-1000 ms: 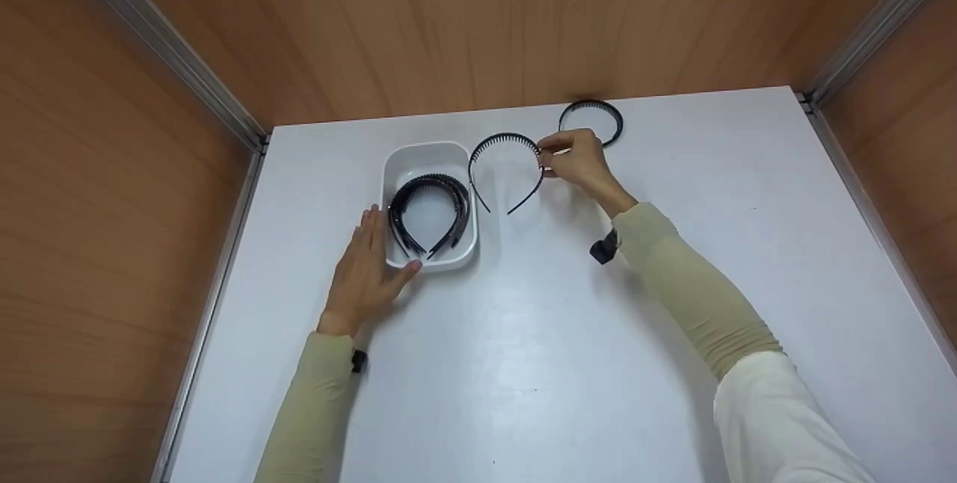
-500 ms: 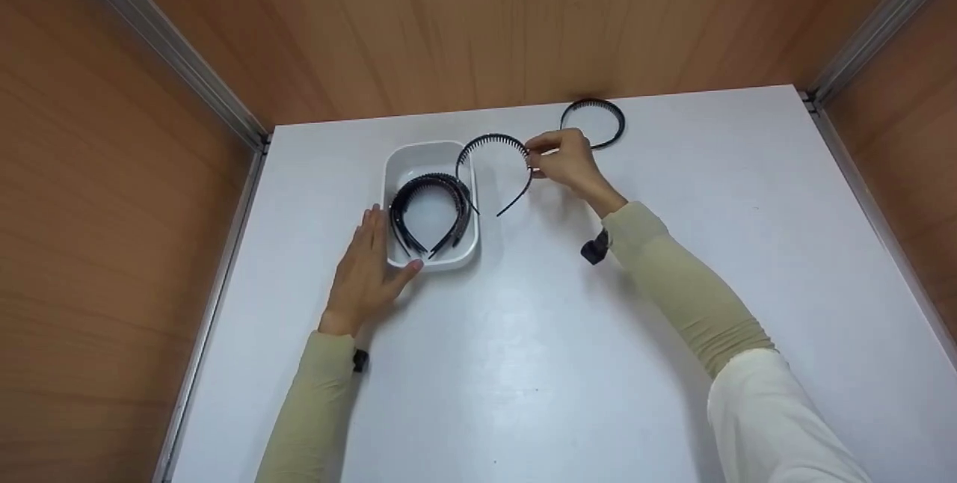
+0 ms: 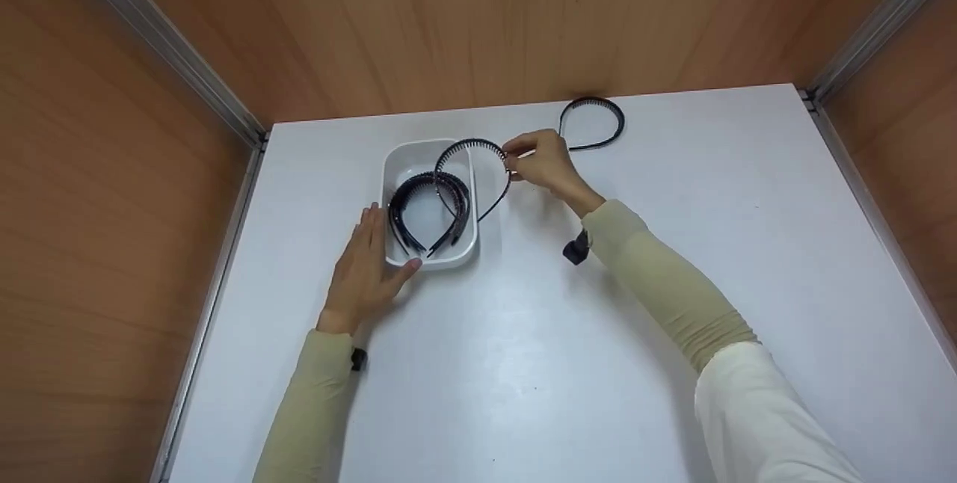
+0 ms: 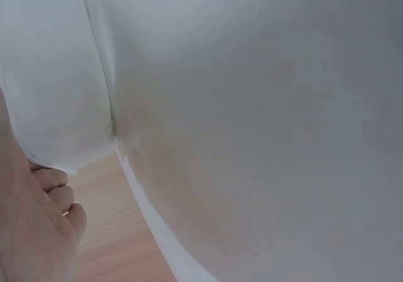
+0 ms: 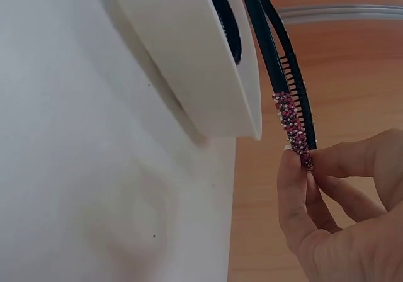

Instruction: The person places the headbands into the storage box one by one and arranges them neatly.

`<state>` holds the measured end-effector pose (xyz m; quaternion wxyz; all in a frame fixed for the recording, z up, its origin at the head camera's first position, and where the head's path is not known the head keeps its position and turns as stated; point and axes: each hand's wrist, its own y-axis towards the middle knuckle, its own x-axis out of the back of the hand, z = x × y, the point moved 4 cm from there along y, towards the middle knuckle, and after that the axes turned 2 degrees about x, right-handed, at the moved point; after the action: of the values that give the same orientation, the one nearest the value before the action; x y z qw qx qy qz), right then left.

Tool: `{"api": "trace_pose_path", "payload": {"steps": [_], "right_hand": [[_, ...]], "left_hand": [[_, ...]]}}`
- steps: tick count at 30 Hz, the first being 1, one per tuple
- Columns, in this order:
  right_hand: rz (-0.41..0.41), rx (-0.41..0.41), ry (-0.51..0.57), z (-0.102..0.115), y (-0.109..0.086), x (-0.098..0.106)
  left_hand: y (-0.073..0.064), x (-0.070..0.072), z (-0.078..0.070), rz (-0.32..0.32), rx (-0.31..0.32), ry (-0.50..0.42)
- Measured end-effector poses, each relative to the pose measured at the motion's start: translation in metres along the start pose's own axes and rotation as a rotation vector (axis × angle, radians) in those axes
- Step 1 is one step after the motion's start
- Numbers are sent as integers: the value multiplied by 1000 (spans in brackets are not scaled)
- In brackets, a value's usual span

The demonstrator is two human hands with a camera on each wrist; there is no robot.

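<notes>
My right hand (image 3: 549, 167) pinches a black toothed headband (image 3: 474, 142) by its right side. In the right wrist view this headband (image 5: 291, 121) shows pink and silver beads near the fingertips. It hangs partly over the right rim of a white plastic tub (image 3: 419, 148), above several black headbands (image 3: 398, 223) lying together inside. Against the tub's left wall and near corner rests my left hand (image 3: 359, 274), fingers straight and thumb spread. The left wrist view shows part of that hand (image 4: 44, 225) and the outer wall of the tub (image 4: 50, 74).
One more black headband (image 3: 622, 118) lies at the back edge of the white table (image 3: 523, 363). Wooden panels (image 3: 478, 27) with grey metal corner strips stand on the back and both sides.
My right hand has moved left, bringing the headband from beside the tub to partly over it. My left hand and the tub have stayed in place.
</notes>
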<state>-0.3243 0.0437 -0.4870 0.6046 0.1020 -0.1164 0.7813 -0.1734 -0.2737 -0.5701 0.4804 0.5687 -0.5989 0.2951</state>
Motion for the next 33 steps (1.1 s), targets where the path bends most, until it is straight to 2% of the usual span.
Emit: {"api": "trace_pose_path", "payload": {"steps": [16,33], "right_hand": [[47,21,0,20,3,-39],[51,20,-23,8,7,-71]], "left_hand": [[-2,1,-2,-28,-19,-8],[-2,-2,-1,-21,-3,-16]]}}
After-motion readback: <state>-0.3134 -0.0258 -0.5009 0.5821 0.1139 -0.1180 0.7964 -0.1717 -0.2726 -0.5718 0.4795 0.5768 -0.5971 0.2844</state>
